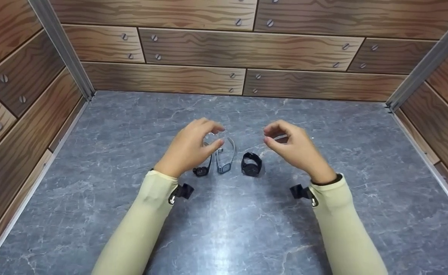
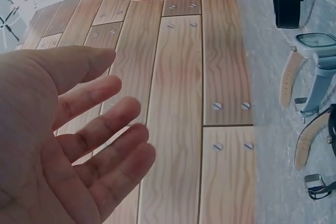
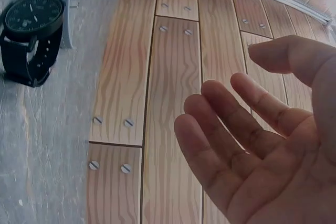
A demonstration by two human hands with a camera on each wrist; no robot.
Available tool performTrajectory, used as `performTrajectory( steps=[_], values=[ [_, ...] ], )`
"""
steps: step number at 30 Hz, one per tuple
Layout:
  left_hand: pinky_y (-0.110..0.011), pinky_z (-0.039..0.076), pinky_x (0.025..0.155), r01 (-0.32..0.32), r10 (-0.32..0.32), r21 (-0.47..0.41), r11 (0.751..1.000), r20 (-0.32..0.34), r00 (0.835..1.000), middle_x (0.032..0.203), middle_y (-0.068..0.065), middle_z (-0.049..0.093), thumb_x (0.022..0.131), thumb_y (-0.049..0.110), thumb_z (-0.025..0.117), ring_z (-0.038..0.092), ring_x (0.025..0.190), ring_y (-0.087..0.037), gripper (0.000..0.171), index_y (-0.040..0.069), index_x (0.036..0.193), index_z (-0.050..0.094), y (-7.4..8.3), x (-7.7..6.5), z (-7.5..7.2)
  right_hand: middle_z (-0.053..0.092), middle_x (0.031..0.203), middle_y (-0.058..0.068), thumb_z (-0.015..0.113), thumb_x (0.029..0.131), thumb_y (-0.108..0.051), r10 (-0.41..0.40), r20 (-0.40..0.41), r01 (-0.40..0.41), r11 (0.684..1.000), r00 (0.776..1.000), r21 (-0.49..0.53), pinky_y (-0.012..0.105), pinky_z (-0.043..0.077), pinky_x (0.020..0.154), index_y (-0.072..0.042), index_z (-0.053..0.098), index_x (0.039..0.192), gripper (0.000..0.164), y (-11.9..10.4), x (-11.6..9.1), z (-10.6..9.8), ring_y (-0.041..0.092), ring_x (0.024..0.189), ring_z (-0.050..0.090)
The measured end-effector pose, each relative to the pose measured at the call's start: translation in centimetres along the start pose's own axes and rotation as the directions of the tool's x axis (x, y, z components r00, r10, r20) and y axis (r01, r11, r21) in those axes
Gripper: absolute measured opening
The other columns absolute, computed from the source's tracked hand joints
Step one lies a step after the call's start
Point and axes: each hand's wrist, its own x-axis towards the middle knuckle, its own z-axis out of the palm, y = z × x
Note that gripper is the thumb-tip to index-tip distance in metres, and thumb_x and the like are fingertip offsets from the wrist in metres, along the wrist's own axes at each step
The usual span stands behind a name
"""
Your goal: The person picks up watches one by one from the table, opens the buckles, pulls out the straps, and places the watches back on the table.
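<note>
Head view: your left hand (image 1: 189,147) and right hand (image 1: 297,148) hover empty, fingers loose, small watch (image 1: 201,171) and grey watch (image 1: 225,167) by the left, black watch (image 1: 251,169) by the right; likely pre-grasp, gripping needs lowering.

Both arms are in pale yellow long sleeves, the left sleeve (image 1: 132,225) and the right sleeve (image 1: 352,229) matching, pretty snug and smooth with a few soft creases by the cuffs. The left hand (image 1: 187,147) and right hand (image 1: 298,147) are bare. Each sleeve has a little hole on the inner side near the wrist, with a small black gadget (image 1: 185,191) poking out and a shiny silvery bit (image 1: 314,202) next to it. Oh, and a black band (image 1: 339,178) peeks out from the right cuff.
</note>
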Motion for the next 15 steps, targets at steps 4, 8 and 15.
performTrajectory(
  steps=[4, 8, 15],
  values=[
    [-0.042, 0.049, 0.103, 0.032, -0.032, 0.004, 0.999, 0.002, 0.999, 0.124, -0.003, 0.066, 0.101, 0.033, 0.069, 0.060, 0.118, -0.024, 0.035, 0.015, 0.131, 0.068, -0.4, 0.3, 0.4, 0.072, 0.110, 0.016, 0.069, 0.099, -0.009, 0.026, 0.005, -0.025, 0.998, 1.000, -0.049, 0.041, 0.057, 0.092, 0.002, 0.069, 0.111, 0.017, 0.4, 0.0, -0.4, 0.028, 0.103, 0.069],
    [-0.042, 0.050, 0.102, 0.080, -0.080, 0.016, 0.997, 0.044, 0.996, 0.125, -0.004, 0.066, 0.101, 0.034, 0.069, 0.062, 0.118, -0.023, 0.039, 0.014, 0.134, 0.066, -1.1, 0.3, 1.1, 0.072, 0.106, 0.016, 0.069, 0.098, -0.010, 0.083, 0.009, -0.082, 0.991, 0.997, -0.109, 0.043, 0.055, 0.090, 0.002, 0.069, 0.110, 0.017, 1.9, 0.2, -0.3, 0.029, 0.099, 0.068],
    [-0.043, 0.053, 0.098, 0.122, -0.119, -0.023, 0.992, 0.095, 0.988, 0.122, -0.007, 0.069, 0.100, 0.031, 0.071, 0.066, 0.114, -0.025, 0.038, 0.011, 0.132, 0.066, -1.7, 0.3, 2.4, 0.073, 0.097, 0.013, 0.070, 0.096, -0.017, 0.186, 0.055, -0.172, 0.966, 0.981, -0.193, 0.036, 0.052, 0.079, -0.001, 0.069, 0.106, 0.019, 4.8, 0.7, 0.8, 0.026, 0.088, 0.066]
  ],
)
